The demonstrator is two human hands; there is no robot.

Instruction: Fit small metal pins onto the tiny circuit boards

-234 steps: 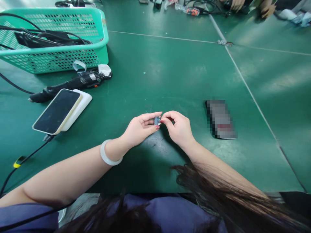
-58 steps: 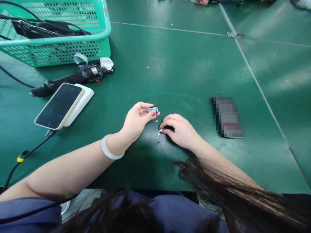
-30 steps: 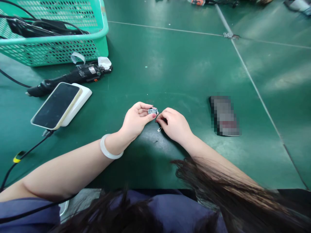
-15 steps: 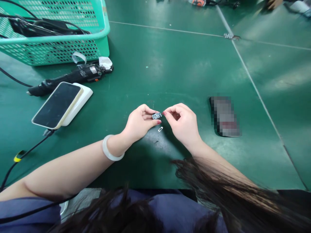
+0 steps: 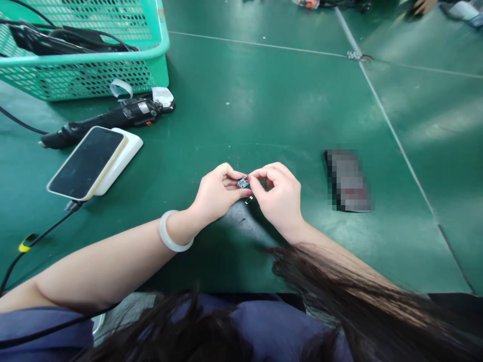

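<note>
the left hand [image 5: 215, 196] is holding the tiny board [image 5: 243, 183]. at its right edge, the right hand [image 5: 279, 198] is curling, maybe pinching something; i can't tell.

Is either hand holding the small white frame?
No, the small white frame lies on the green table, below the thumb of the left hand.

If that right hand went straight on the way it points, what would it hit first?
Probably the small part held in the left hand: the right hand has its fingers at its edge, though whether they touch is unclear.
</note>
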